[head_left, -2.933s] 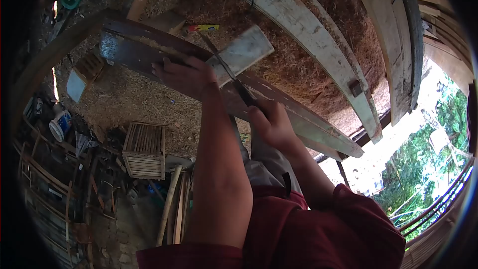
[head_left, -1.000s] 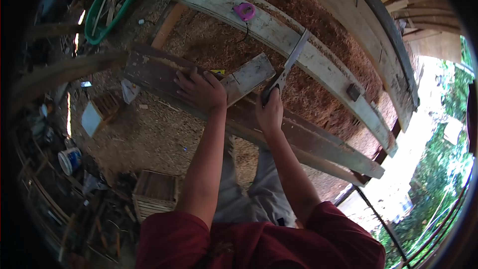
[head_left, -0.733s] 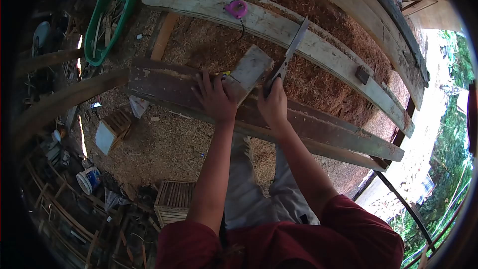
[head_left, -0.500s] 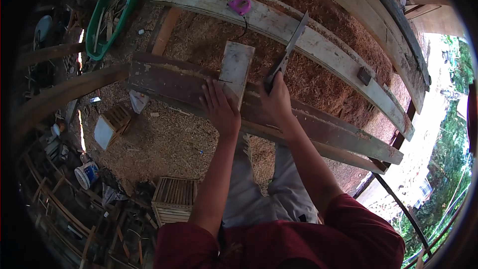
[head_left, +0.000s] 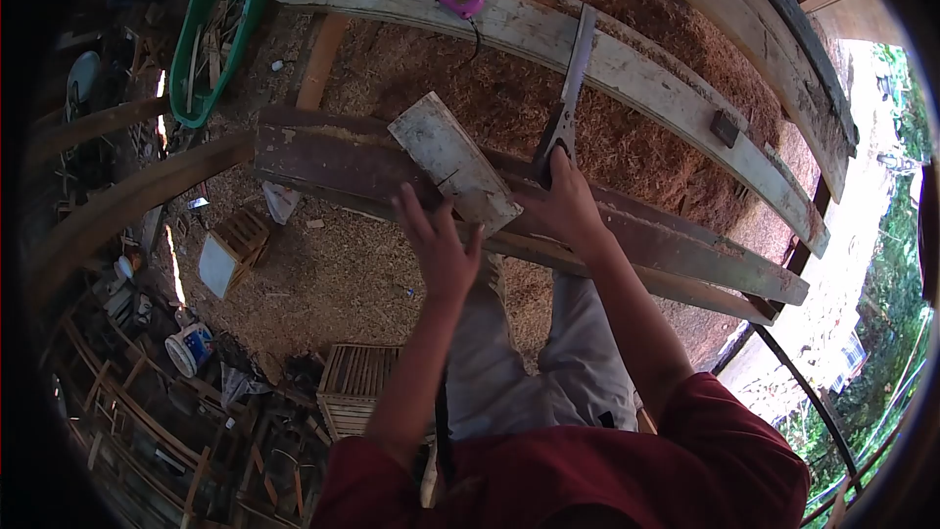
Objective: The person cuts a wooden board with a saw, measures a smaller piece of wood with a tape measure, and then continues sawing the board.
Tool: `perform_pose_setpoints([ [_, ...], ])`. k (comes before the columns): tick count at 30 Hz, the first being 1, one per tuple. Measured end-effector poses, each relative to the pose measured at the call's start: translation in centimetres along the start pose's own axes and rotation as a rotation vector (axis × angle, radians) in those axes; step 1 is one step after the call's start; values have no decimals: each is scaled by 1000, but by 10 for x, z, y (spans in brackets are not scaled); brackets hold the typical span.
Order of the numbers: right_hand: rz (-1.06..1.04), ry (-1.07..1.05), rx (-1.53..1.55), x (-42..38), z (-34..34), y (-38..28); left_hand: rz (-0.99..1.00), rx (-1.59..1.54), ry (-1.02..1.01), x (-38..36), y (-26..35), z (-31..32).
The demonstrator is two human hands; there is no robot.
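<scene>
A short whitish wood block (head_left: 448, 157) lies slanted across the brown plank (head_left: 323, 152), with a dark line across its face. My left hand (head_left: 441, 253) is at the block's lower left edge, fingers spread and fingertips right at the wood. My right hand (head_left: 570, 208) is closed around the dark handle of a handsaw (head_left: 571, 88), whose blade points up and away over the pale far plank (head_left: 646, 78). The knuckles of that hand come close to the block's lower right corner.
On the far plank lie a pink tape measure (head_left: 462, 0) and a small dark block (head_left: 725, 127). A green tub (head_left: 257, 0) of wood scraps stands at upper left. Slatted crates (head_left: 360, 377) and a white bucket (head_left: 186, 351) sit on the sawdust-strewn floor.
The wood block has turned counterclockwise, its far end swinging left. My left hand has lifted from flat on it to its lower edge. The saw has tipped more upright in my right hand.
</scene>
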State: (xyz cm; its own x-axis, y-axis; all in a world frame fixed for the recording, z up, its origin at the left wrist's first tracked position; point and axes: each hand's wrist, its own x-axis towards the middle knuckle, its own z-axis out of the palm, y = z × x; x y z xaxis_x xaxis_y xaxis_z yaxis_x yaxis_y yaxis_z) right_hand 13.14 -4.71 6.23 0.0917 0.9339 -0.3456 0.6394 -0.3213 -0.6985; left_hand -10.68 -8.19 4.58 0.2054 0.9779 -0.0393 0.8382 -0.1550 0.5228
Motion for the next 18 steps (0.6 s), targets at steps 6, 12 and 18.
perform_pose_setpoints([
  [6, 68, -29, -41, 3, 4, -3, 258, 225, -393, 93, -17, -49],
  [12, -37, 110, -32, 5, 19, 3, 840, 194, -746, 164, -33, -27],
  [18, -63, 156, -22, 3, 16, 6, 850, 161, -648, 175, -63, -32],
])
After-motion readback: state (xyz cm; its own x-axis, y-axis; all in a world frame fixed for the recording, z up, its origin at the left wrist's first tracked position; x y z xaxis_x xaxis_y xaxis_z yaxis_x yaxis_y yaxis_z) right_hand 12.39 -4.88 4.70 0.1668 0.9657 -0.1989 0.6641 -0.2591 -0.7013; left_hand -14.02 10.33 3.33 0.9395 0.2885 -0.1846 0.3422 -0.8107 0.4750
